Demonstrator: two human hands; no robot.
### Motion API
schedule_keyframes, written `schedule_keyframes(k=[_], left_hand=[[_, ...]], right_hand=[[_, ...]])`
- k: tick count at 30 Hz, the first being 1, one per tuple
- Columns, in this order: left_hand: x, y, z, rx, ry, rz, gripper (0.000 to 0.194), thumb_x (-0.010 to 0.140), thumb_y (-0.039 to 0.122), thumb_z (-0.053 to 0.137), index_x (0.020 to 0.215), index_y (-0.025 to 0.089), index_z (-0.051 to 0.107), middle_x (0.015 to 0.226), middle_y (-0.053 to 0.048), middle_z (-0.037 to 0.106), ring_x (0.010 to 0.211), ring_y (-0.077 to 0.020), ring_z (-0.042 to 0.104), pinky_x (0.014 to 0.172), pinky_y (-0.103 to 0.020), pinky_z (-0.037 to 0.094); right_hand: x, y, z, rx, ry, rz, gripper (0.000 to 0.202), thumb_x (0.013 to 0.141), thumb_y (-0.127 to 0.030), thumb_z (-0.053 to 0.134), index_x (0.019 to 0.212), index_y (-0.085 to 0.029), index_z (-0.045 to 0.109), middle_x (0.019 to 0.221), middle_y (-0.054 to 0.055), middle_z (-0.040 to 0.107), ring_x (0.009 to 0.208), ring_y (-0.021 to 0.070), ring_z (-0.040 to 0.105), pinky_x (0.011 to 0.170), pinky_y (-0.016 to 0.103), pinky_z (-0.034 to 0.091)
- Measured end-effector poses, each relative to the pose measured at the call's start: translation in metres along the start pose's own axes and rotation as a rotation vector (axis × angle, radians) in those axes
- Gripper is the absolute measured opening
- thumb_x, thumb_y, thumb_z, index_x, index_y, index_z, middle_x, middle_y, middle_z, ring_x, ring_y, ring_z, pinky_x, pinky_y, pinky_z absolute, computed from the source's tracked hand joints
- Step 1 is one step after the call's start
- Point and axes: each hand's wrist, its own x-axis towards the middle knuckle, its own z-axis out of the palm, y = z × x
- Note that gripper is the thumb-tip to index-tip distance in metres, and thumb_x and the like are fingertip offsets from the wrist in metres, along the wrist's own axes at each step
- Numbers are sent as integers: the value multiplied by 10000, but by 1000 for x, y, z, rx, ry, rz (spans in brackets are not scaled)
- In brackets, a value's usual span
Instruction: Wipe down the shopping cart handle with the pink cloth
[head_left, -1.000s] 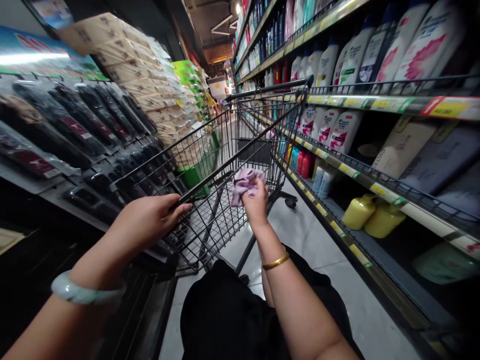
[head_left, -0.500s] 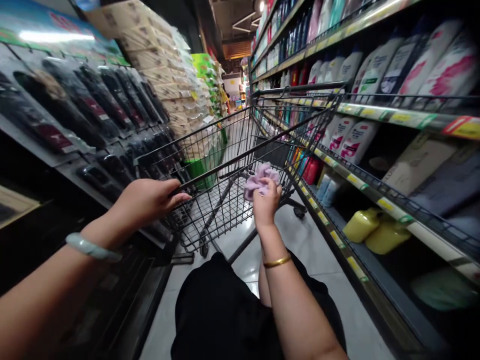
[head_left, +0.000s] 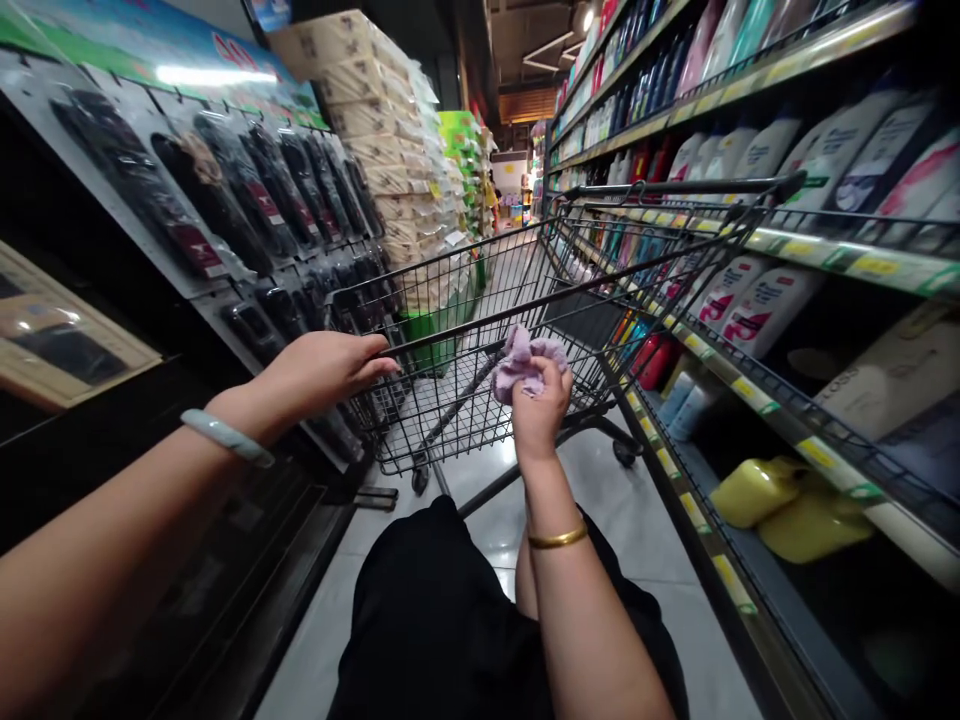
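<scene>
A black wire shopping cart (head_left: 465, 400) stands sideways in front of me, its basket showing nothing inside. My left hand (head_left: 330, 372) is closed around the cart's top rim at its left corner, thumb and fingers on either side of the bar. A crumpled light purple cloth (head_left: 517, 365) is bunched in my right hand (head_left: 541, 405), whose fingers are pinched around it. The cloth lies against the wire side of the cart, right of its middle. Whether it touches the wires is hard to tell.
Shelves of shampoo bottles (head_left: 832, 150) line the right side, with yellow bottles (head_left: 757, 492) low down. Packaged combs or brushes (head_left: 217, 190) hang at the left. Stacked tissue packs (head_left: 382, 150) rise behind the cart. A cart wheel (head_left: 625, 453) rests on the tiled floor (head_left: 660, 545).
The view has swung left, so the cart and shelves appear farther right. My left hand keeps its hold on the rim; my right hand still holds the cloth, which is bunched slightly differently.
</scene>
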Motion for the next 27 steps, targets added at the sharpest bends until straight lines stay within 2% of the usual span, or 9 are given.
schedule_keyframes(k=[6,9,12,14,16,20,22,24,27], left_hand=[[40,74,-23,-254,172,18,590,1042,668,322,1241,250,687,1167,-81,780,1072,-266,708,805,-311,456],[64,94,-23,-183,118,-8,657,1039,726,298,1154,233,717,1105,-102,787,1020,-278,716,742,-308,436],[79,95,-15,-161,45,-61,748,1017,786,252,997,221,742,969,-108,797,889,-269,724,672,-310,402],[81,94,-9,-140,78,-80,788,1016,791,220,942,215,752,931,-118,797,864,-279,729,647,-319,379],[79,94,-4,-92,142,-77,805,1027,774,205,933,204,766,925,-138,794,877,-301,739,633,-330,356],[72,95,2,4,258,-60,785,1046,738,232,967,185,783,912,-162,789,890,-325,750,621,-345,318],[70,94,4,35,294,-63,795,1045,741,230,991,175,785,908,-169,786,884,-327,752,619,-349,310],[68,93,6,43,315,-65,821,1041,751,208,1010,170,788,897,-172,784,870,-327,749,618,-352,304],[66,92,8,24,327,-69,872,1031,769,162,1014,171,796,881,-176,780,850,-324,739,625,-354,312]], right_hand=[[-33,-31,14,18,-390,-334,331,833,-71,605,1040,-261,779,1173,83,639,1118,263,564,1013,416,506],[-18,-7,7,10,-265,-178,291,796,-86,602,973,-238,777,1117,76,630,1071,253,582,977,404,513],[10,27,-7,-30,18,139,265,742,-119,611,949,-203,754,1085,74,592,1027,252,620,994,423,510],[17,35,-11,-58,109,239,272,737,-132,610,962,-195,749,1073,75,580,1001,253,630,1002,434,506],[8,25,-6,-39,45,185,286,741,-120,601,970,-201,752,1078,80,586,1018,255,629,990,420,514],[-34,-14,18,-2,-361,-192,299,770,-91,615,983,-227,774,1101,92,629,1067,262,584,965,395,522],[-44,-19,24,-20,-480,-288,297,783,-81,615,976,-236,780,1110,94,641,1043,260,568,947,396,521],[-38,-10,20,-17,-439,-236,276,773,-76,612,932,-234,773,1090,86,638,1034,254,575,935,391,521],[-11,21,3,-6,-158,6,215,740,-98,611,867,-216,739,1066,70,604,1035,245,605,954,391,522]])
